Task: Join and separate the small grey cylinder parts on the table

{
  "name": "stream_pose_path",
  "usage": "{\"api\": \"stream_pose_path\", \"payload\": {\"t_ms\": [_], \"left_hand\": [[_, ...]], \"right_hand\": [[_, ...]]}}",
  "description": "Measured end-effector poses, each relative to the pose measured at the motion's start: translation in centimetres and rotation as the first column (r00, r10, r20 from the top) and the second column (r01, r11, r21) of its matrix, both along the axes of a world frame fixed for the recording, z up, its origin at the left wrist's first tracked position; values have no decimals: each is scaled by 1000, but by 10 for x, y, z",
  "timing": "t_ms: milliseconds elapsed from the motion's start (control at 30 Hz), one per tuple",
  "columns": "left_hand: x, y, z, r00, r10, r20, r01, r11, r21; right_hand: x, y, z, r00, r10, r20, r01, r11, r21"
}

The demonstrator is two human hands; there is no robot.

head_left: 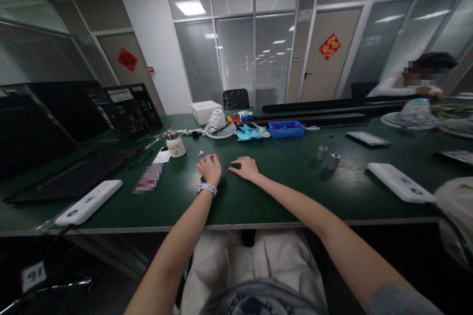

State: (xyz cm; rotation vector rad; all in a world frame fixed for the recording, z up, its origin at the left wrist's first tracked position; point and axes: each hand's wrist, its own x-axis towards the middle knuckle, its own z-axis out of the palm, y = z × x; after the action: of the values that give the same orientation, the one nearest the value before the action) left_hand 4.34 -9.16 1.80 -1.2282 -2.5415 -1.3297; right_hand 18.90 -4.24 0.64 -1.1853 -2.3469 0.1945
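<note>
Both my hands rest on the green table (281, 192) in front of me. My left hand (210, 167), with a watch on its wrist, is curled with the fingers closed; what they pinch is too small to name. My right hand (245, 168) lies just to the right of it, fingers bent over a small dark object (235, 165) on the table. A tiny pale piece (200, 153) lies just beyond my left hand.
A small thermos (175, 144), a white fan base (219, 125), light-blue fan blades (250, 132) and a blue bin (287, 129) stand further back. Two grey cylinders (328, 157) sit to the right. White flat devices (89, 202) (400, 182) lie at both sides. Another person (410, 83) works at far right.
</note>
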Motion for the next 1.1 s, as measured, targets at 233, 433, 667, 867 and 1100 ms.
{"api": "stream_pose_path", "payload": {"t_ms": [233,433,667,867,1100], "left_hand": [[0,1,0,1000,-8,7,7,1000,6],[0,5,-1,999,-31,-8,31,999,-8],[-1,5,-3,999,-33,-13,32,999,-28],[-2,3,-3,999,-54,-6,54,998,-43],[-2,4,-4,998,-55,-16,54,997,-49]], "right_hand": [[32,4,16,1000,13,5,-13,998,58],[173,30,64,885,-421,-201,457,867,199],[285,54,58,496,-847,-192,855,514,-61],[287,61,48,494,-862,-112,855,505,-116],[289,62,45,496,-863,-93,844,504,-182]]}}
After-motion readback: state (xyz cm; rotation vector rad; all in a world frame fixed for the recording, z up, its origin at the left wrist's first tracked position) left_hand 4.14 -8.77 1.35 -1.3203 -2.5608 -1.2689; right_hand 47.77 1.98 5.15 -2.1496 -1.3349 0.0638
